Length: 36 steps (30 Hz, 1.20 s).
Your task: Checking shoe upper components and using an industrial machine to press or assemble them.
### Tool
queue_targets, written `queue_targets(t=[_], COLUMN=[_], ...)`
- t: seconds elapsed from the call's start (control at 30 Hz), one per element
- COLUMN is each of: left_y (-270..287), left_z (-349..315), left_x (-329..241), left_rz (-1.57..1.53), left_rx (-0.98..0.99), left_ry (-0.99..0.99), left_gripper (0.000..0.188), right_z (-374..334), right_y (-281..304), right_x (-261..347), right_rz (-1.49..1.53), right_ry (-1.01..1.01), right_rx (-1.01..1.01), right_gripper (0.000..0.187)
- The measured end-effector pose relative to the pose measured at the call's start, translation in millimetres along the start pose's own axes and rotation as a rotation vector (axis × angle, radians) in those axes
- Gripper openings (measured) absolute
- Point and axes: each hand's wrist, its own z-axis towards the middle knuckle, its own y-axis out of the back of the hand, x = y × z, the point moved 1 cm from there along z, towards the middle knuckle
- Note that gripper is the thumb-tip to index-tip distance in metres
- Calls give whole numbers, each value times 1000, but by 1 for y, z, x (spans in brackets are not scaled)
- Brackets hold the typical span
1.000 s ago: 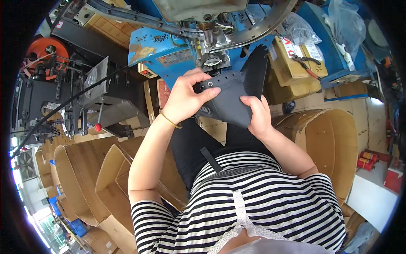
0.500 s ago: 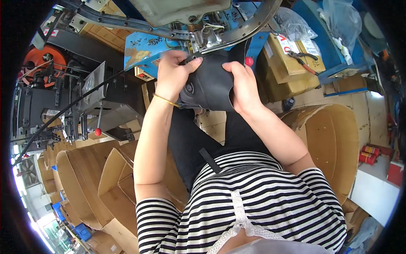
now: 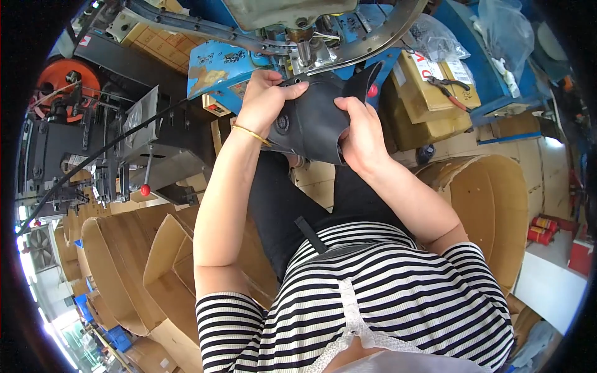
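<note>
Since the earlier frame both hands have lifted the dark leather piece point(image 3: 311, 121) farther, up against the sewing machine head point(image 3: 305, 46). Left hand point(image 3: 264, 99) pinches its far-left edge; right hand point(image 3: 360, 133) grips the right side. The piece's long axis runs left-right, with the left hand nearer the needle.

Dark leather piece point(image 3: 311, 121) now higher, up under the machine head point(image 3: 305, 46), both hands raised with it.
</note>
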Motion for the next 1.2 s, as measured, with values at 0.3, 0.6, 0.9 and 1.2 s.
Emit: queue_targets(t=[0.3,0.6,0.9,1.2], left_y=[17,15,11,11], left_z=[11,9,8,2], left_x=[22,10,12,39], left_rz=[-142,-162,-158,96], left_rx=[71,85,58,-143], left_ry=[-30,94,97,-292], left_gripper=[67,62,60,48], right_z=[-8,-2,-1,-10], right_y=[-15,-16,-15,-14], right_x=[2,-2,-9,-17], right_rz=[-79,-190,-158,-210], right_ry=[22,-25,-2,79], right_rx=[61,165,131,169], right_gripper=[24,29,33,30])
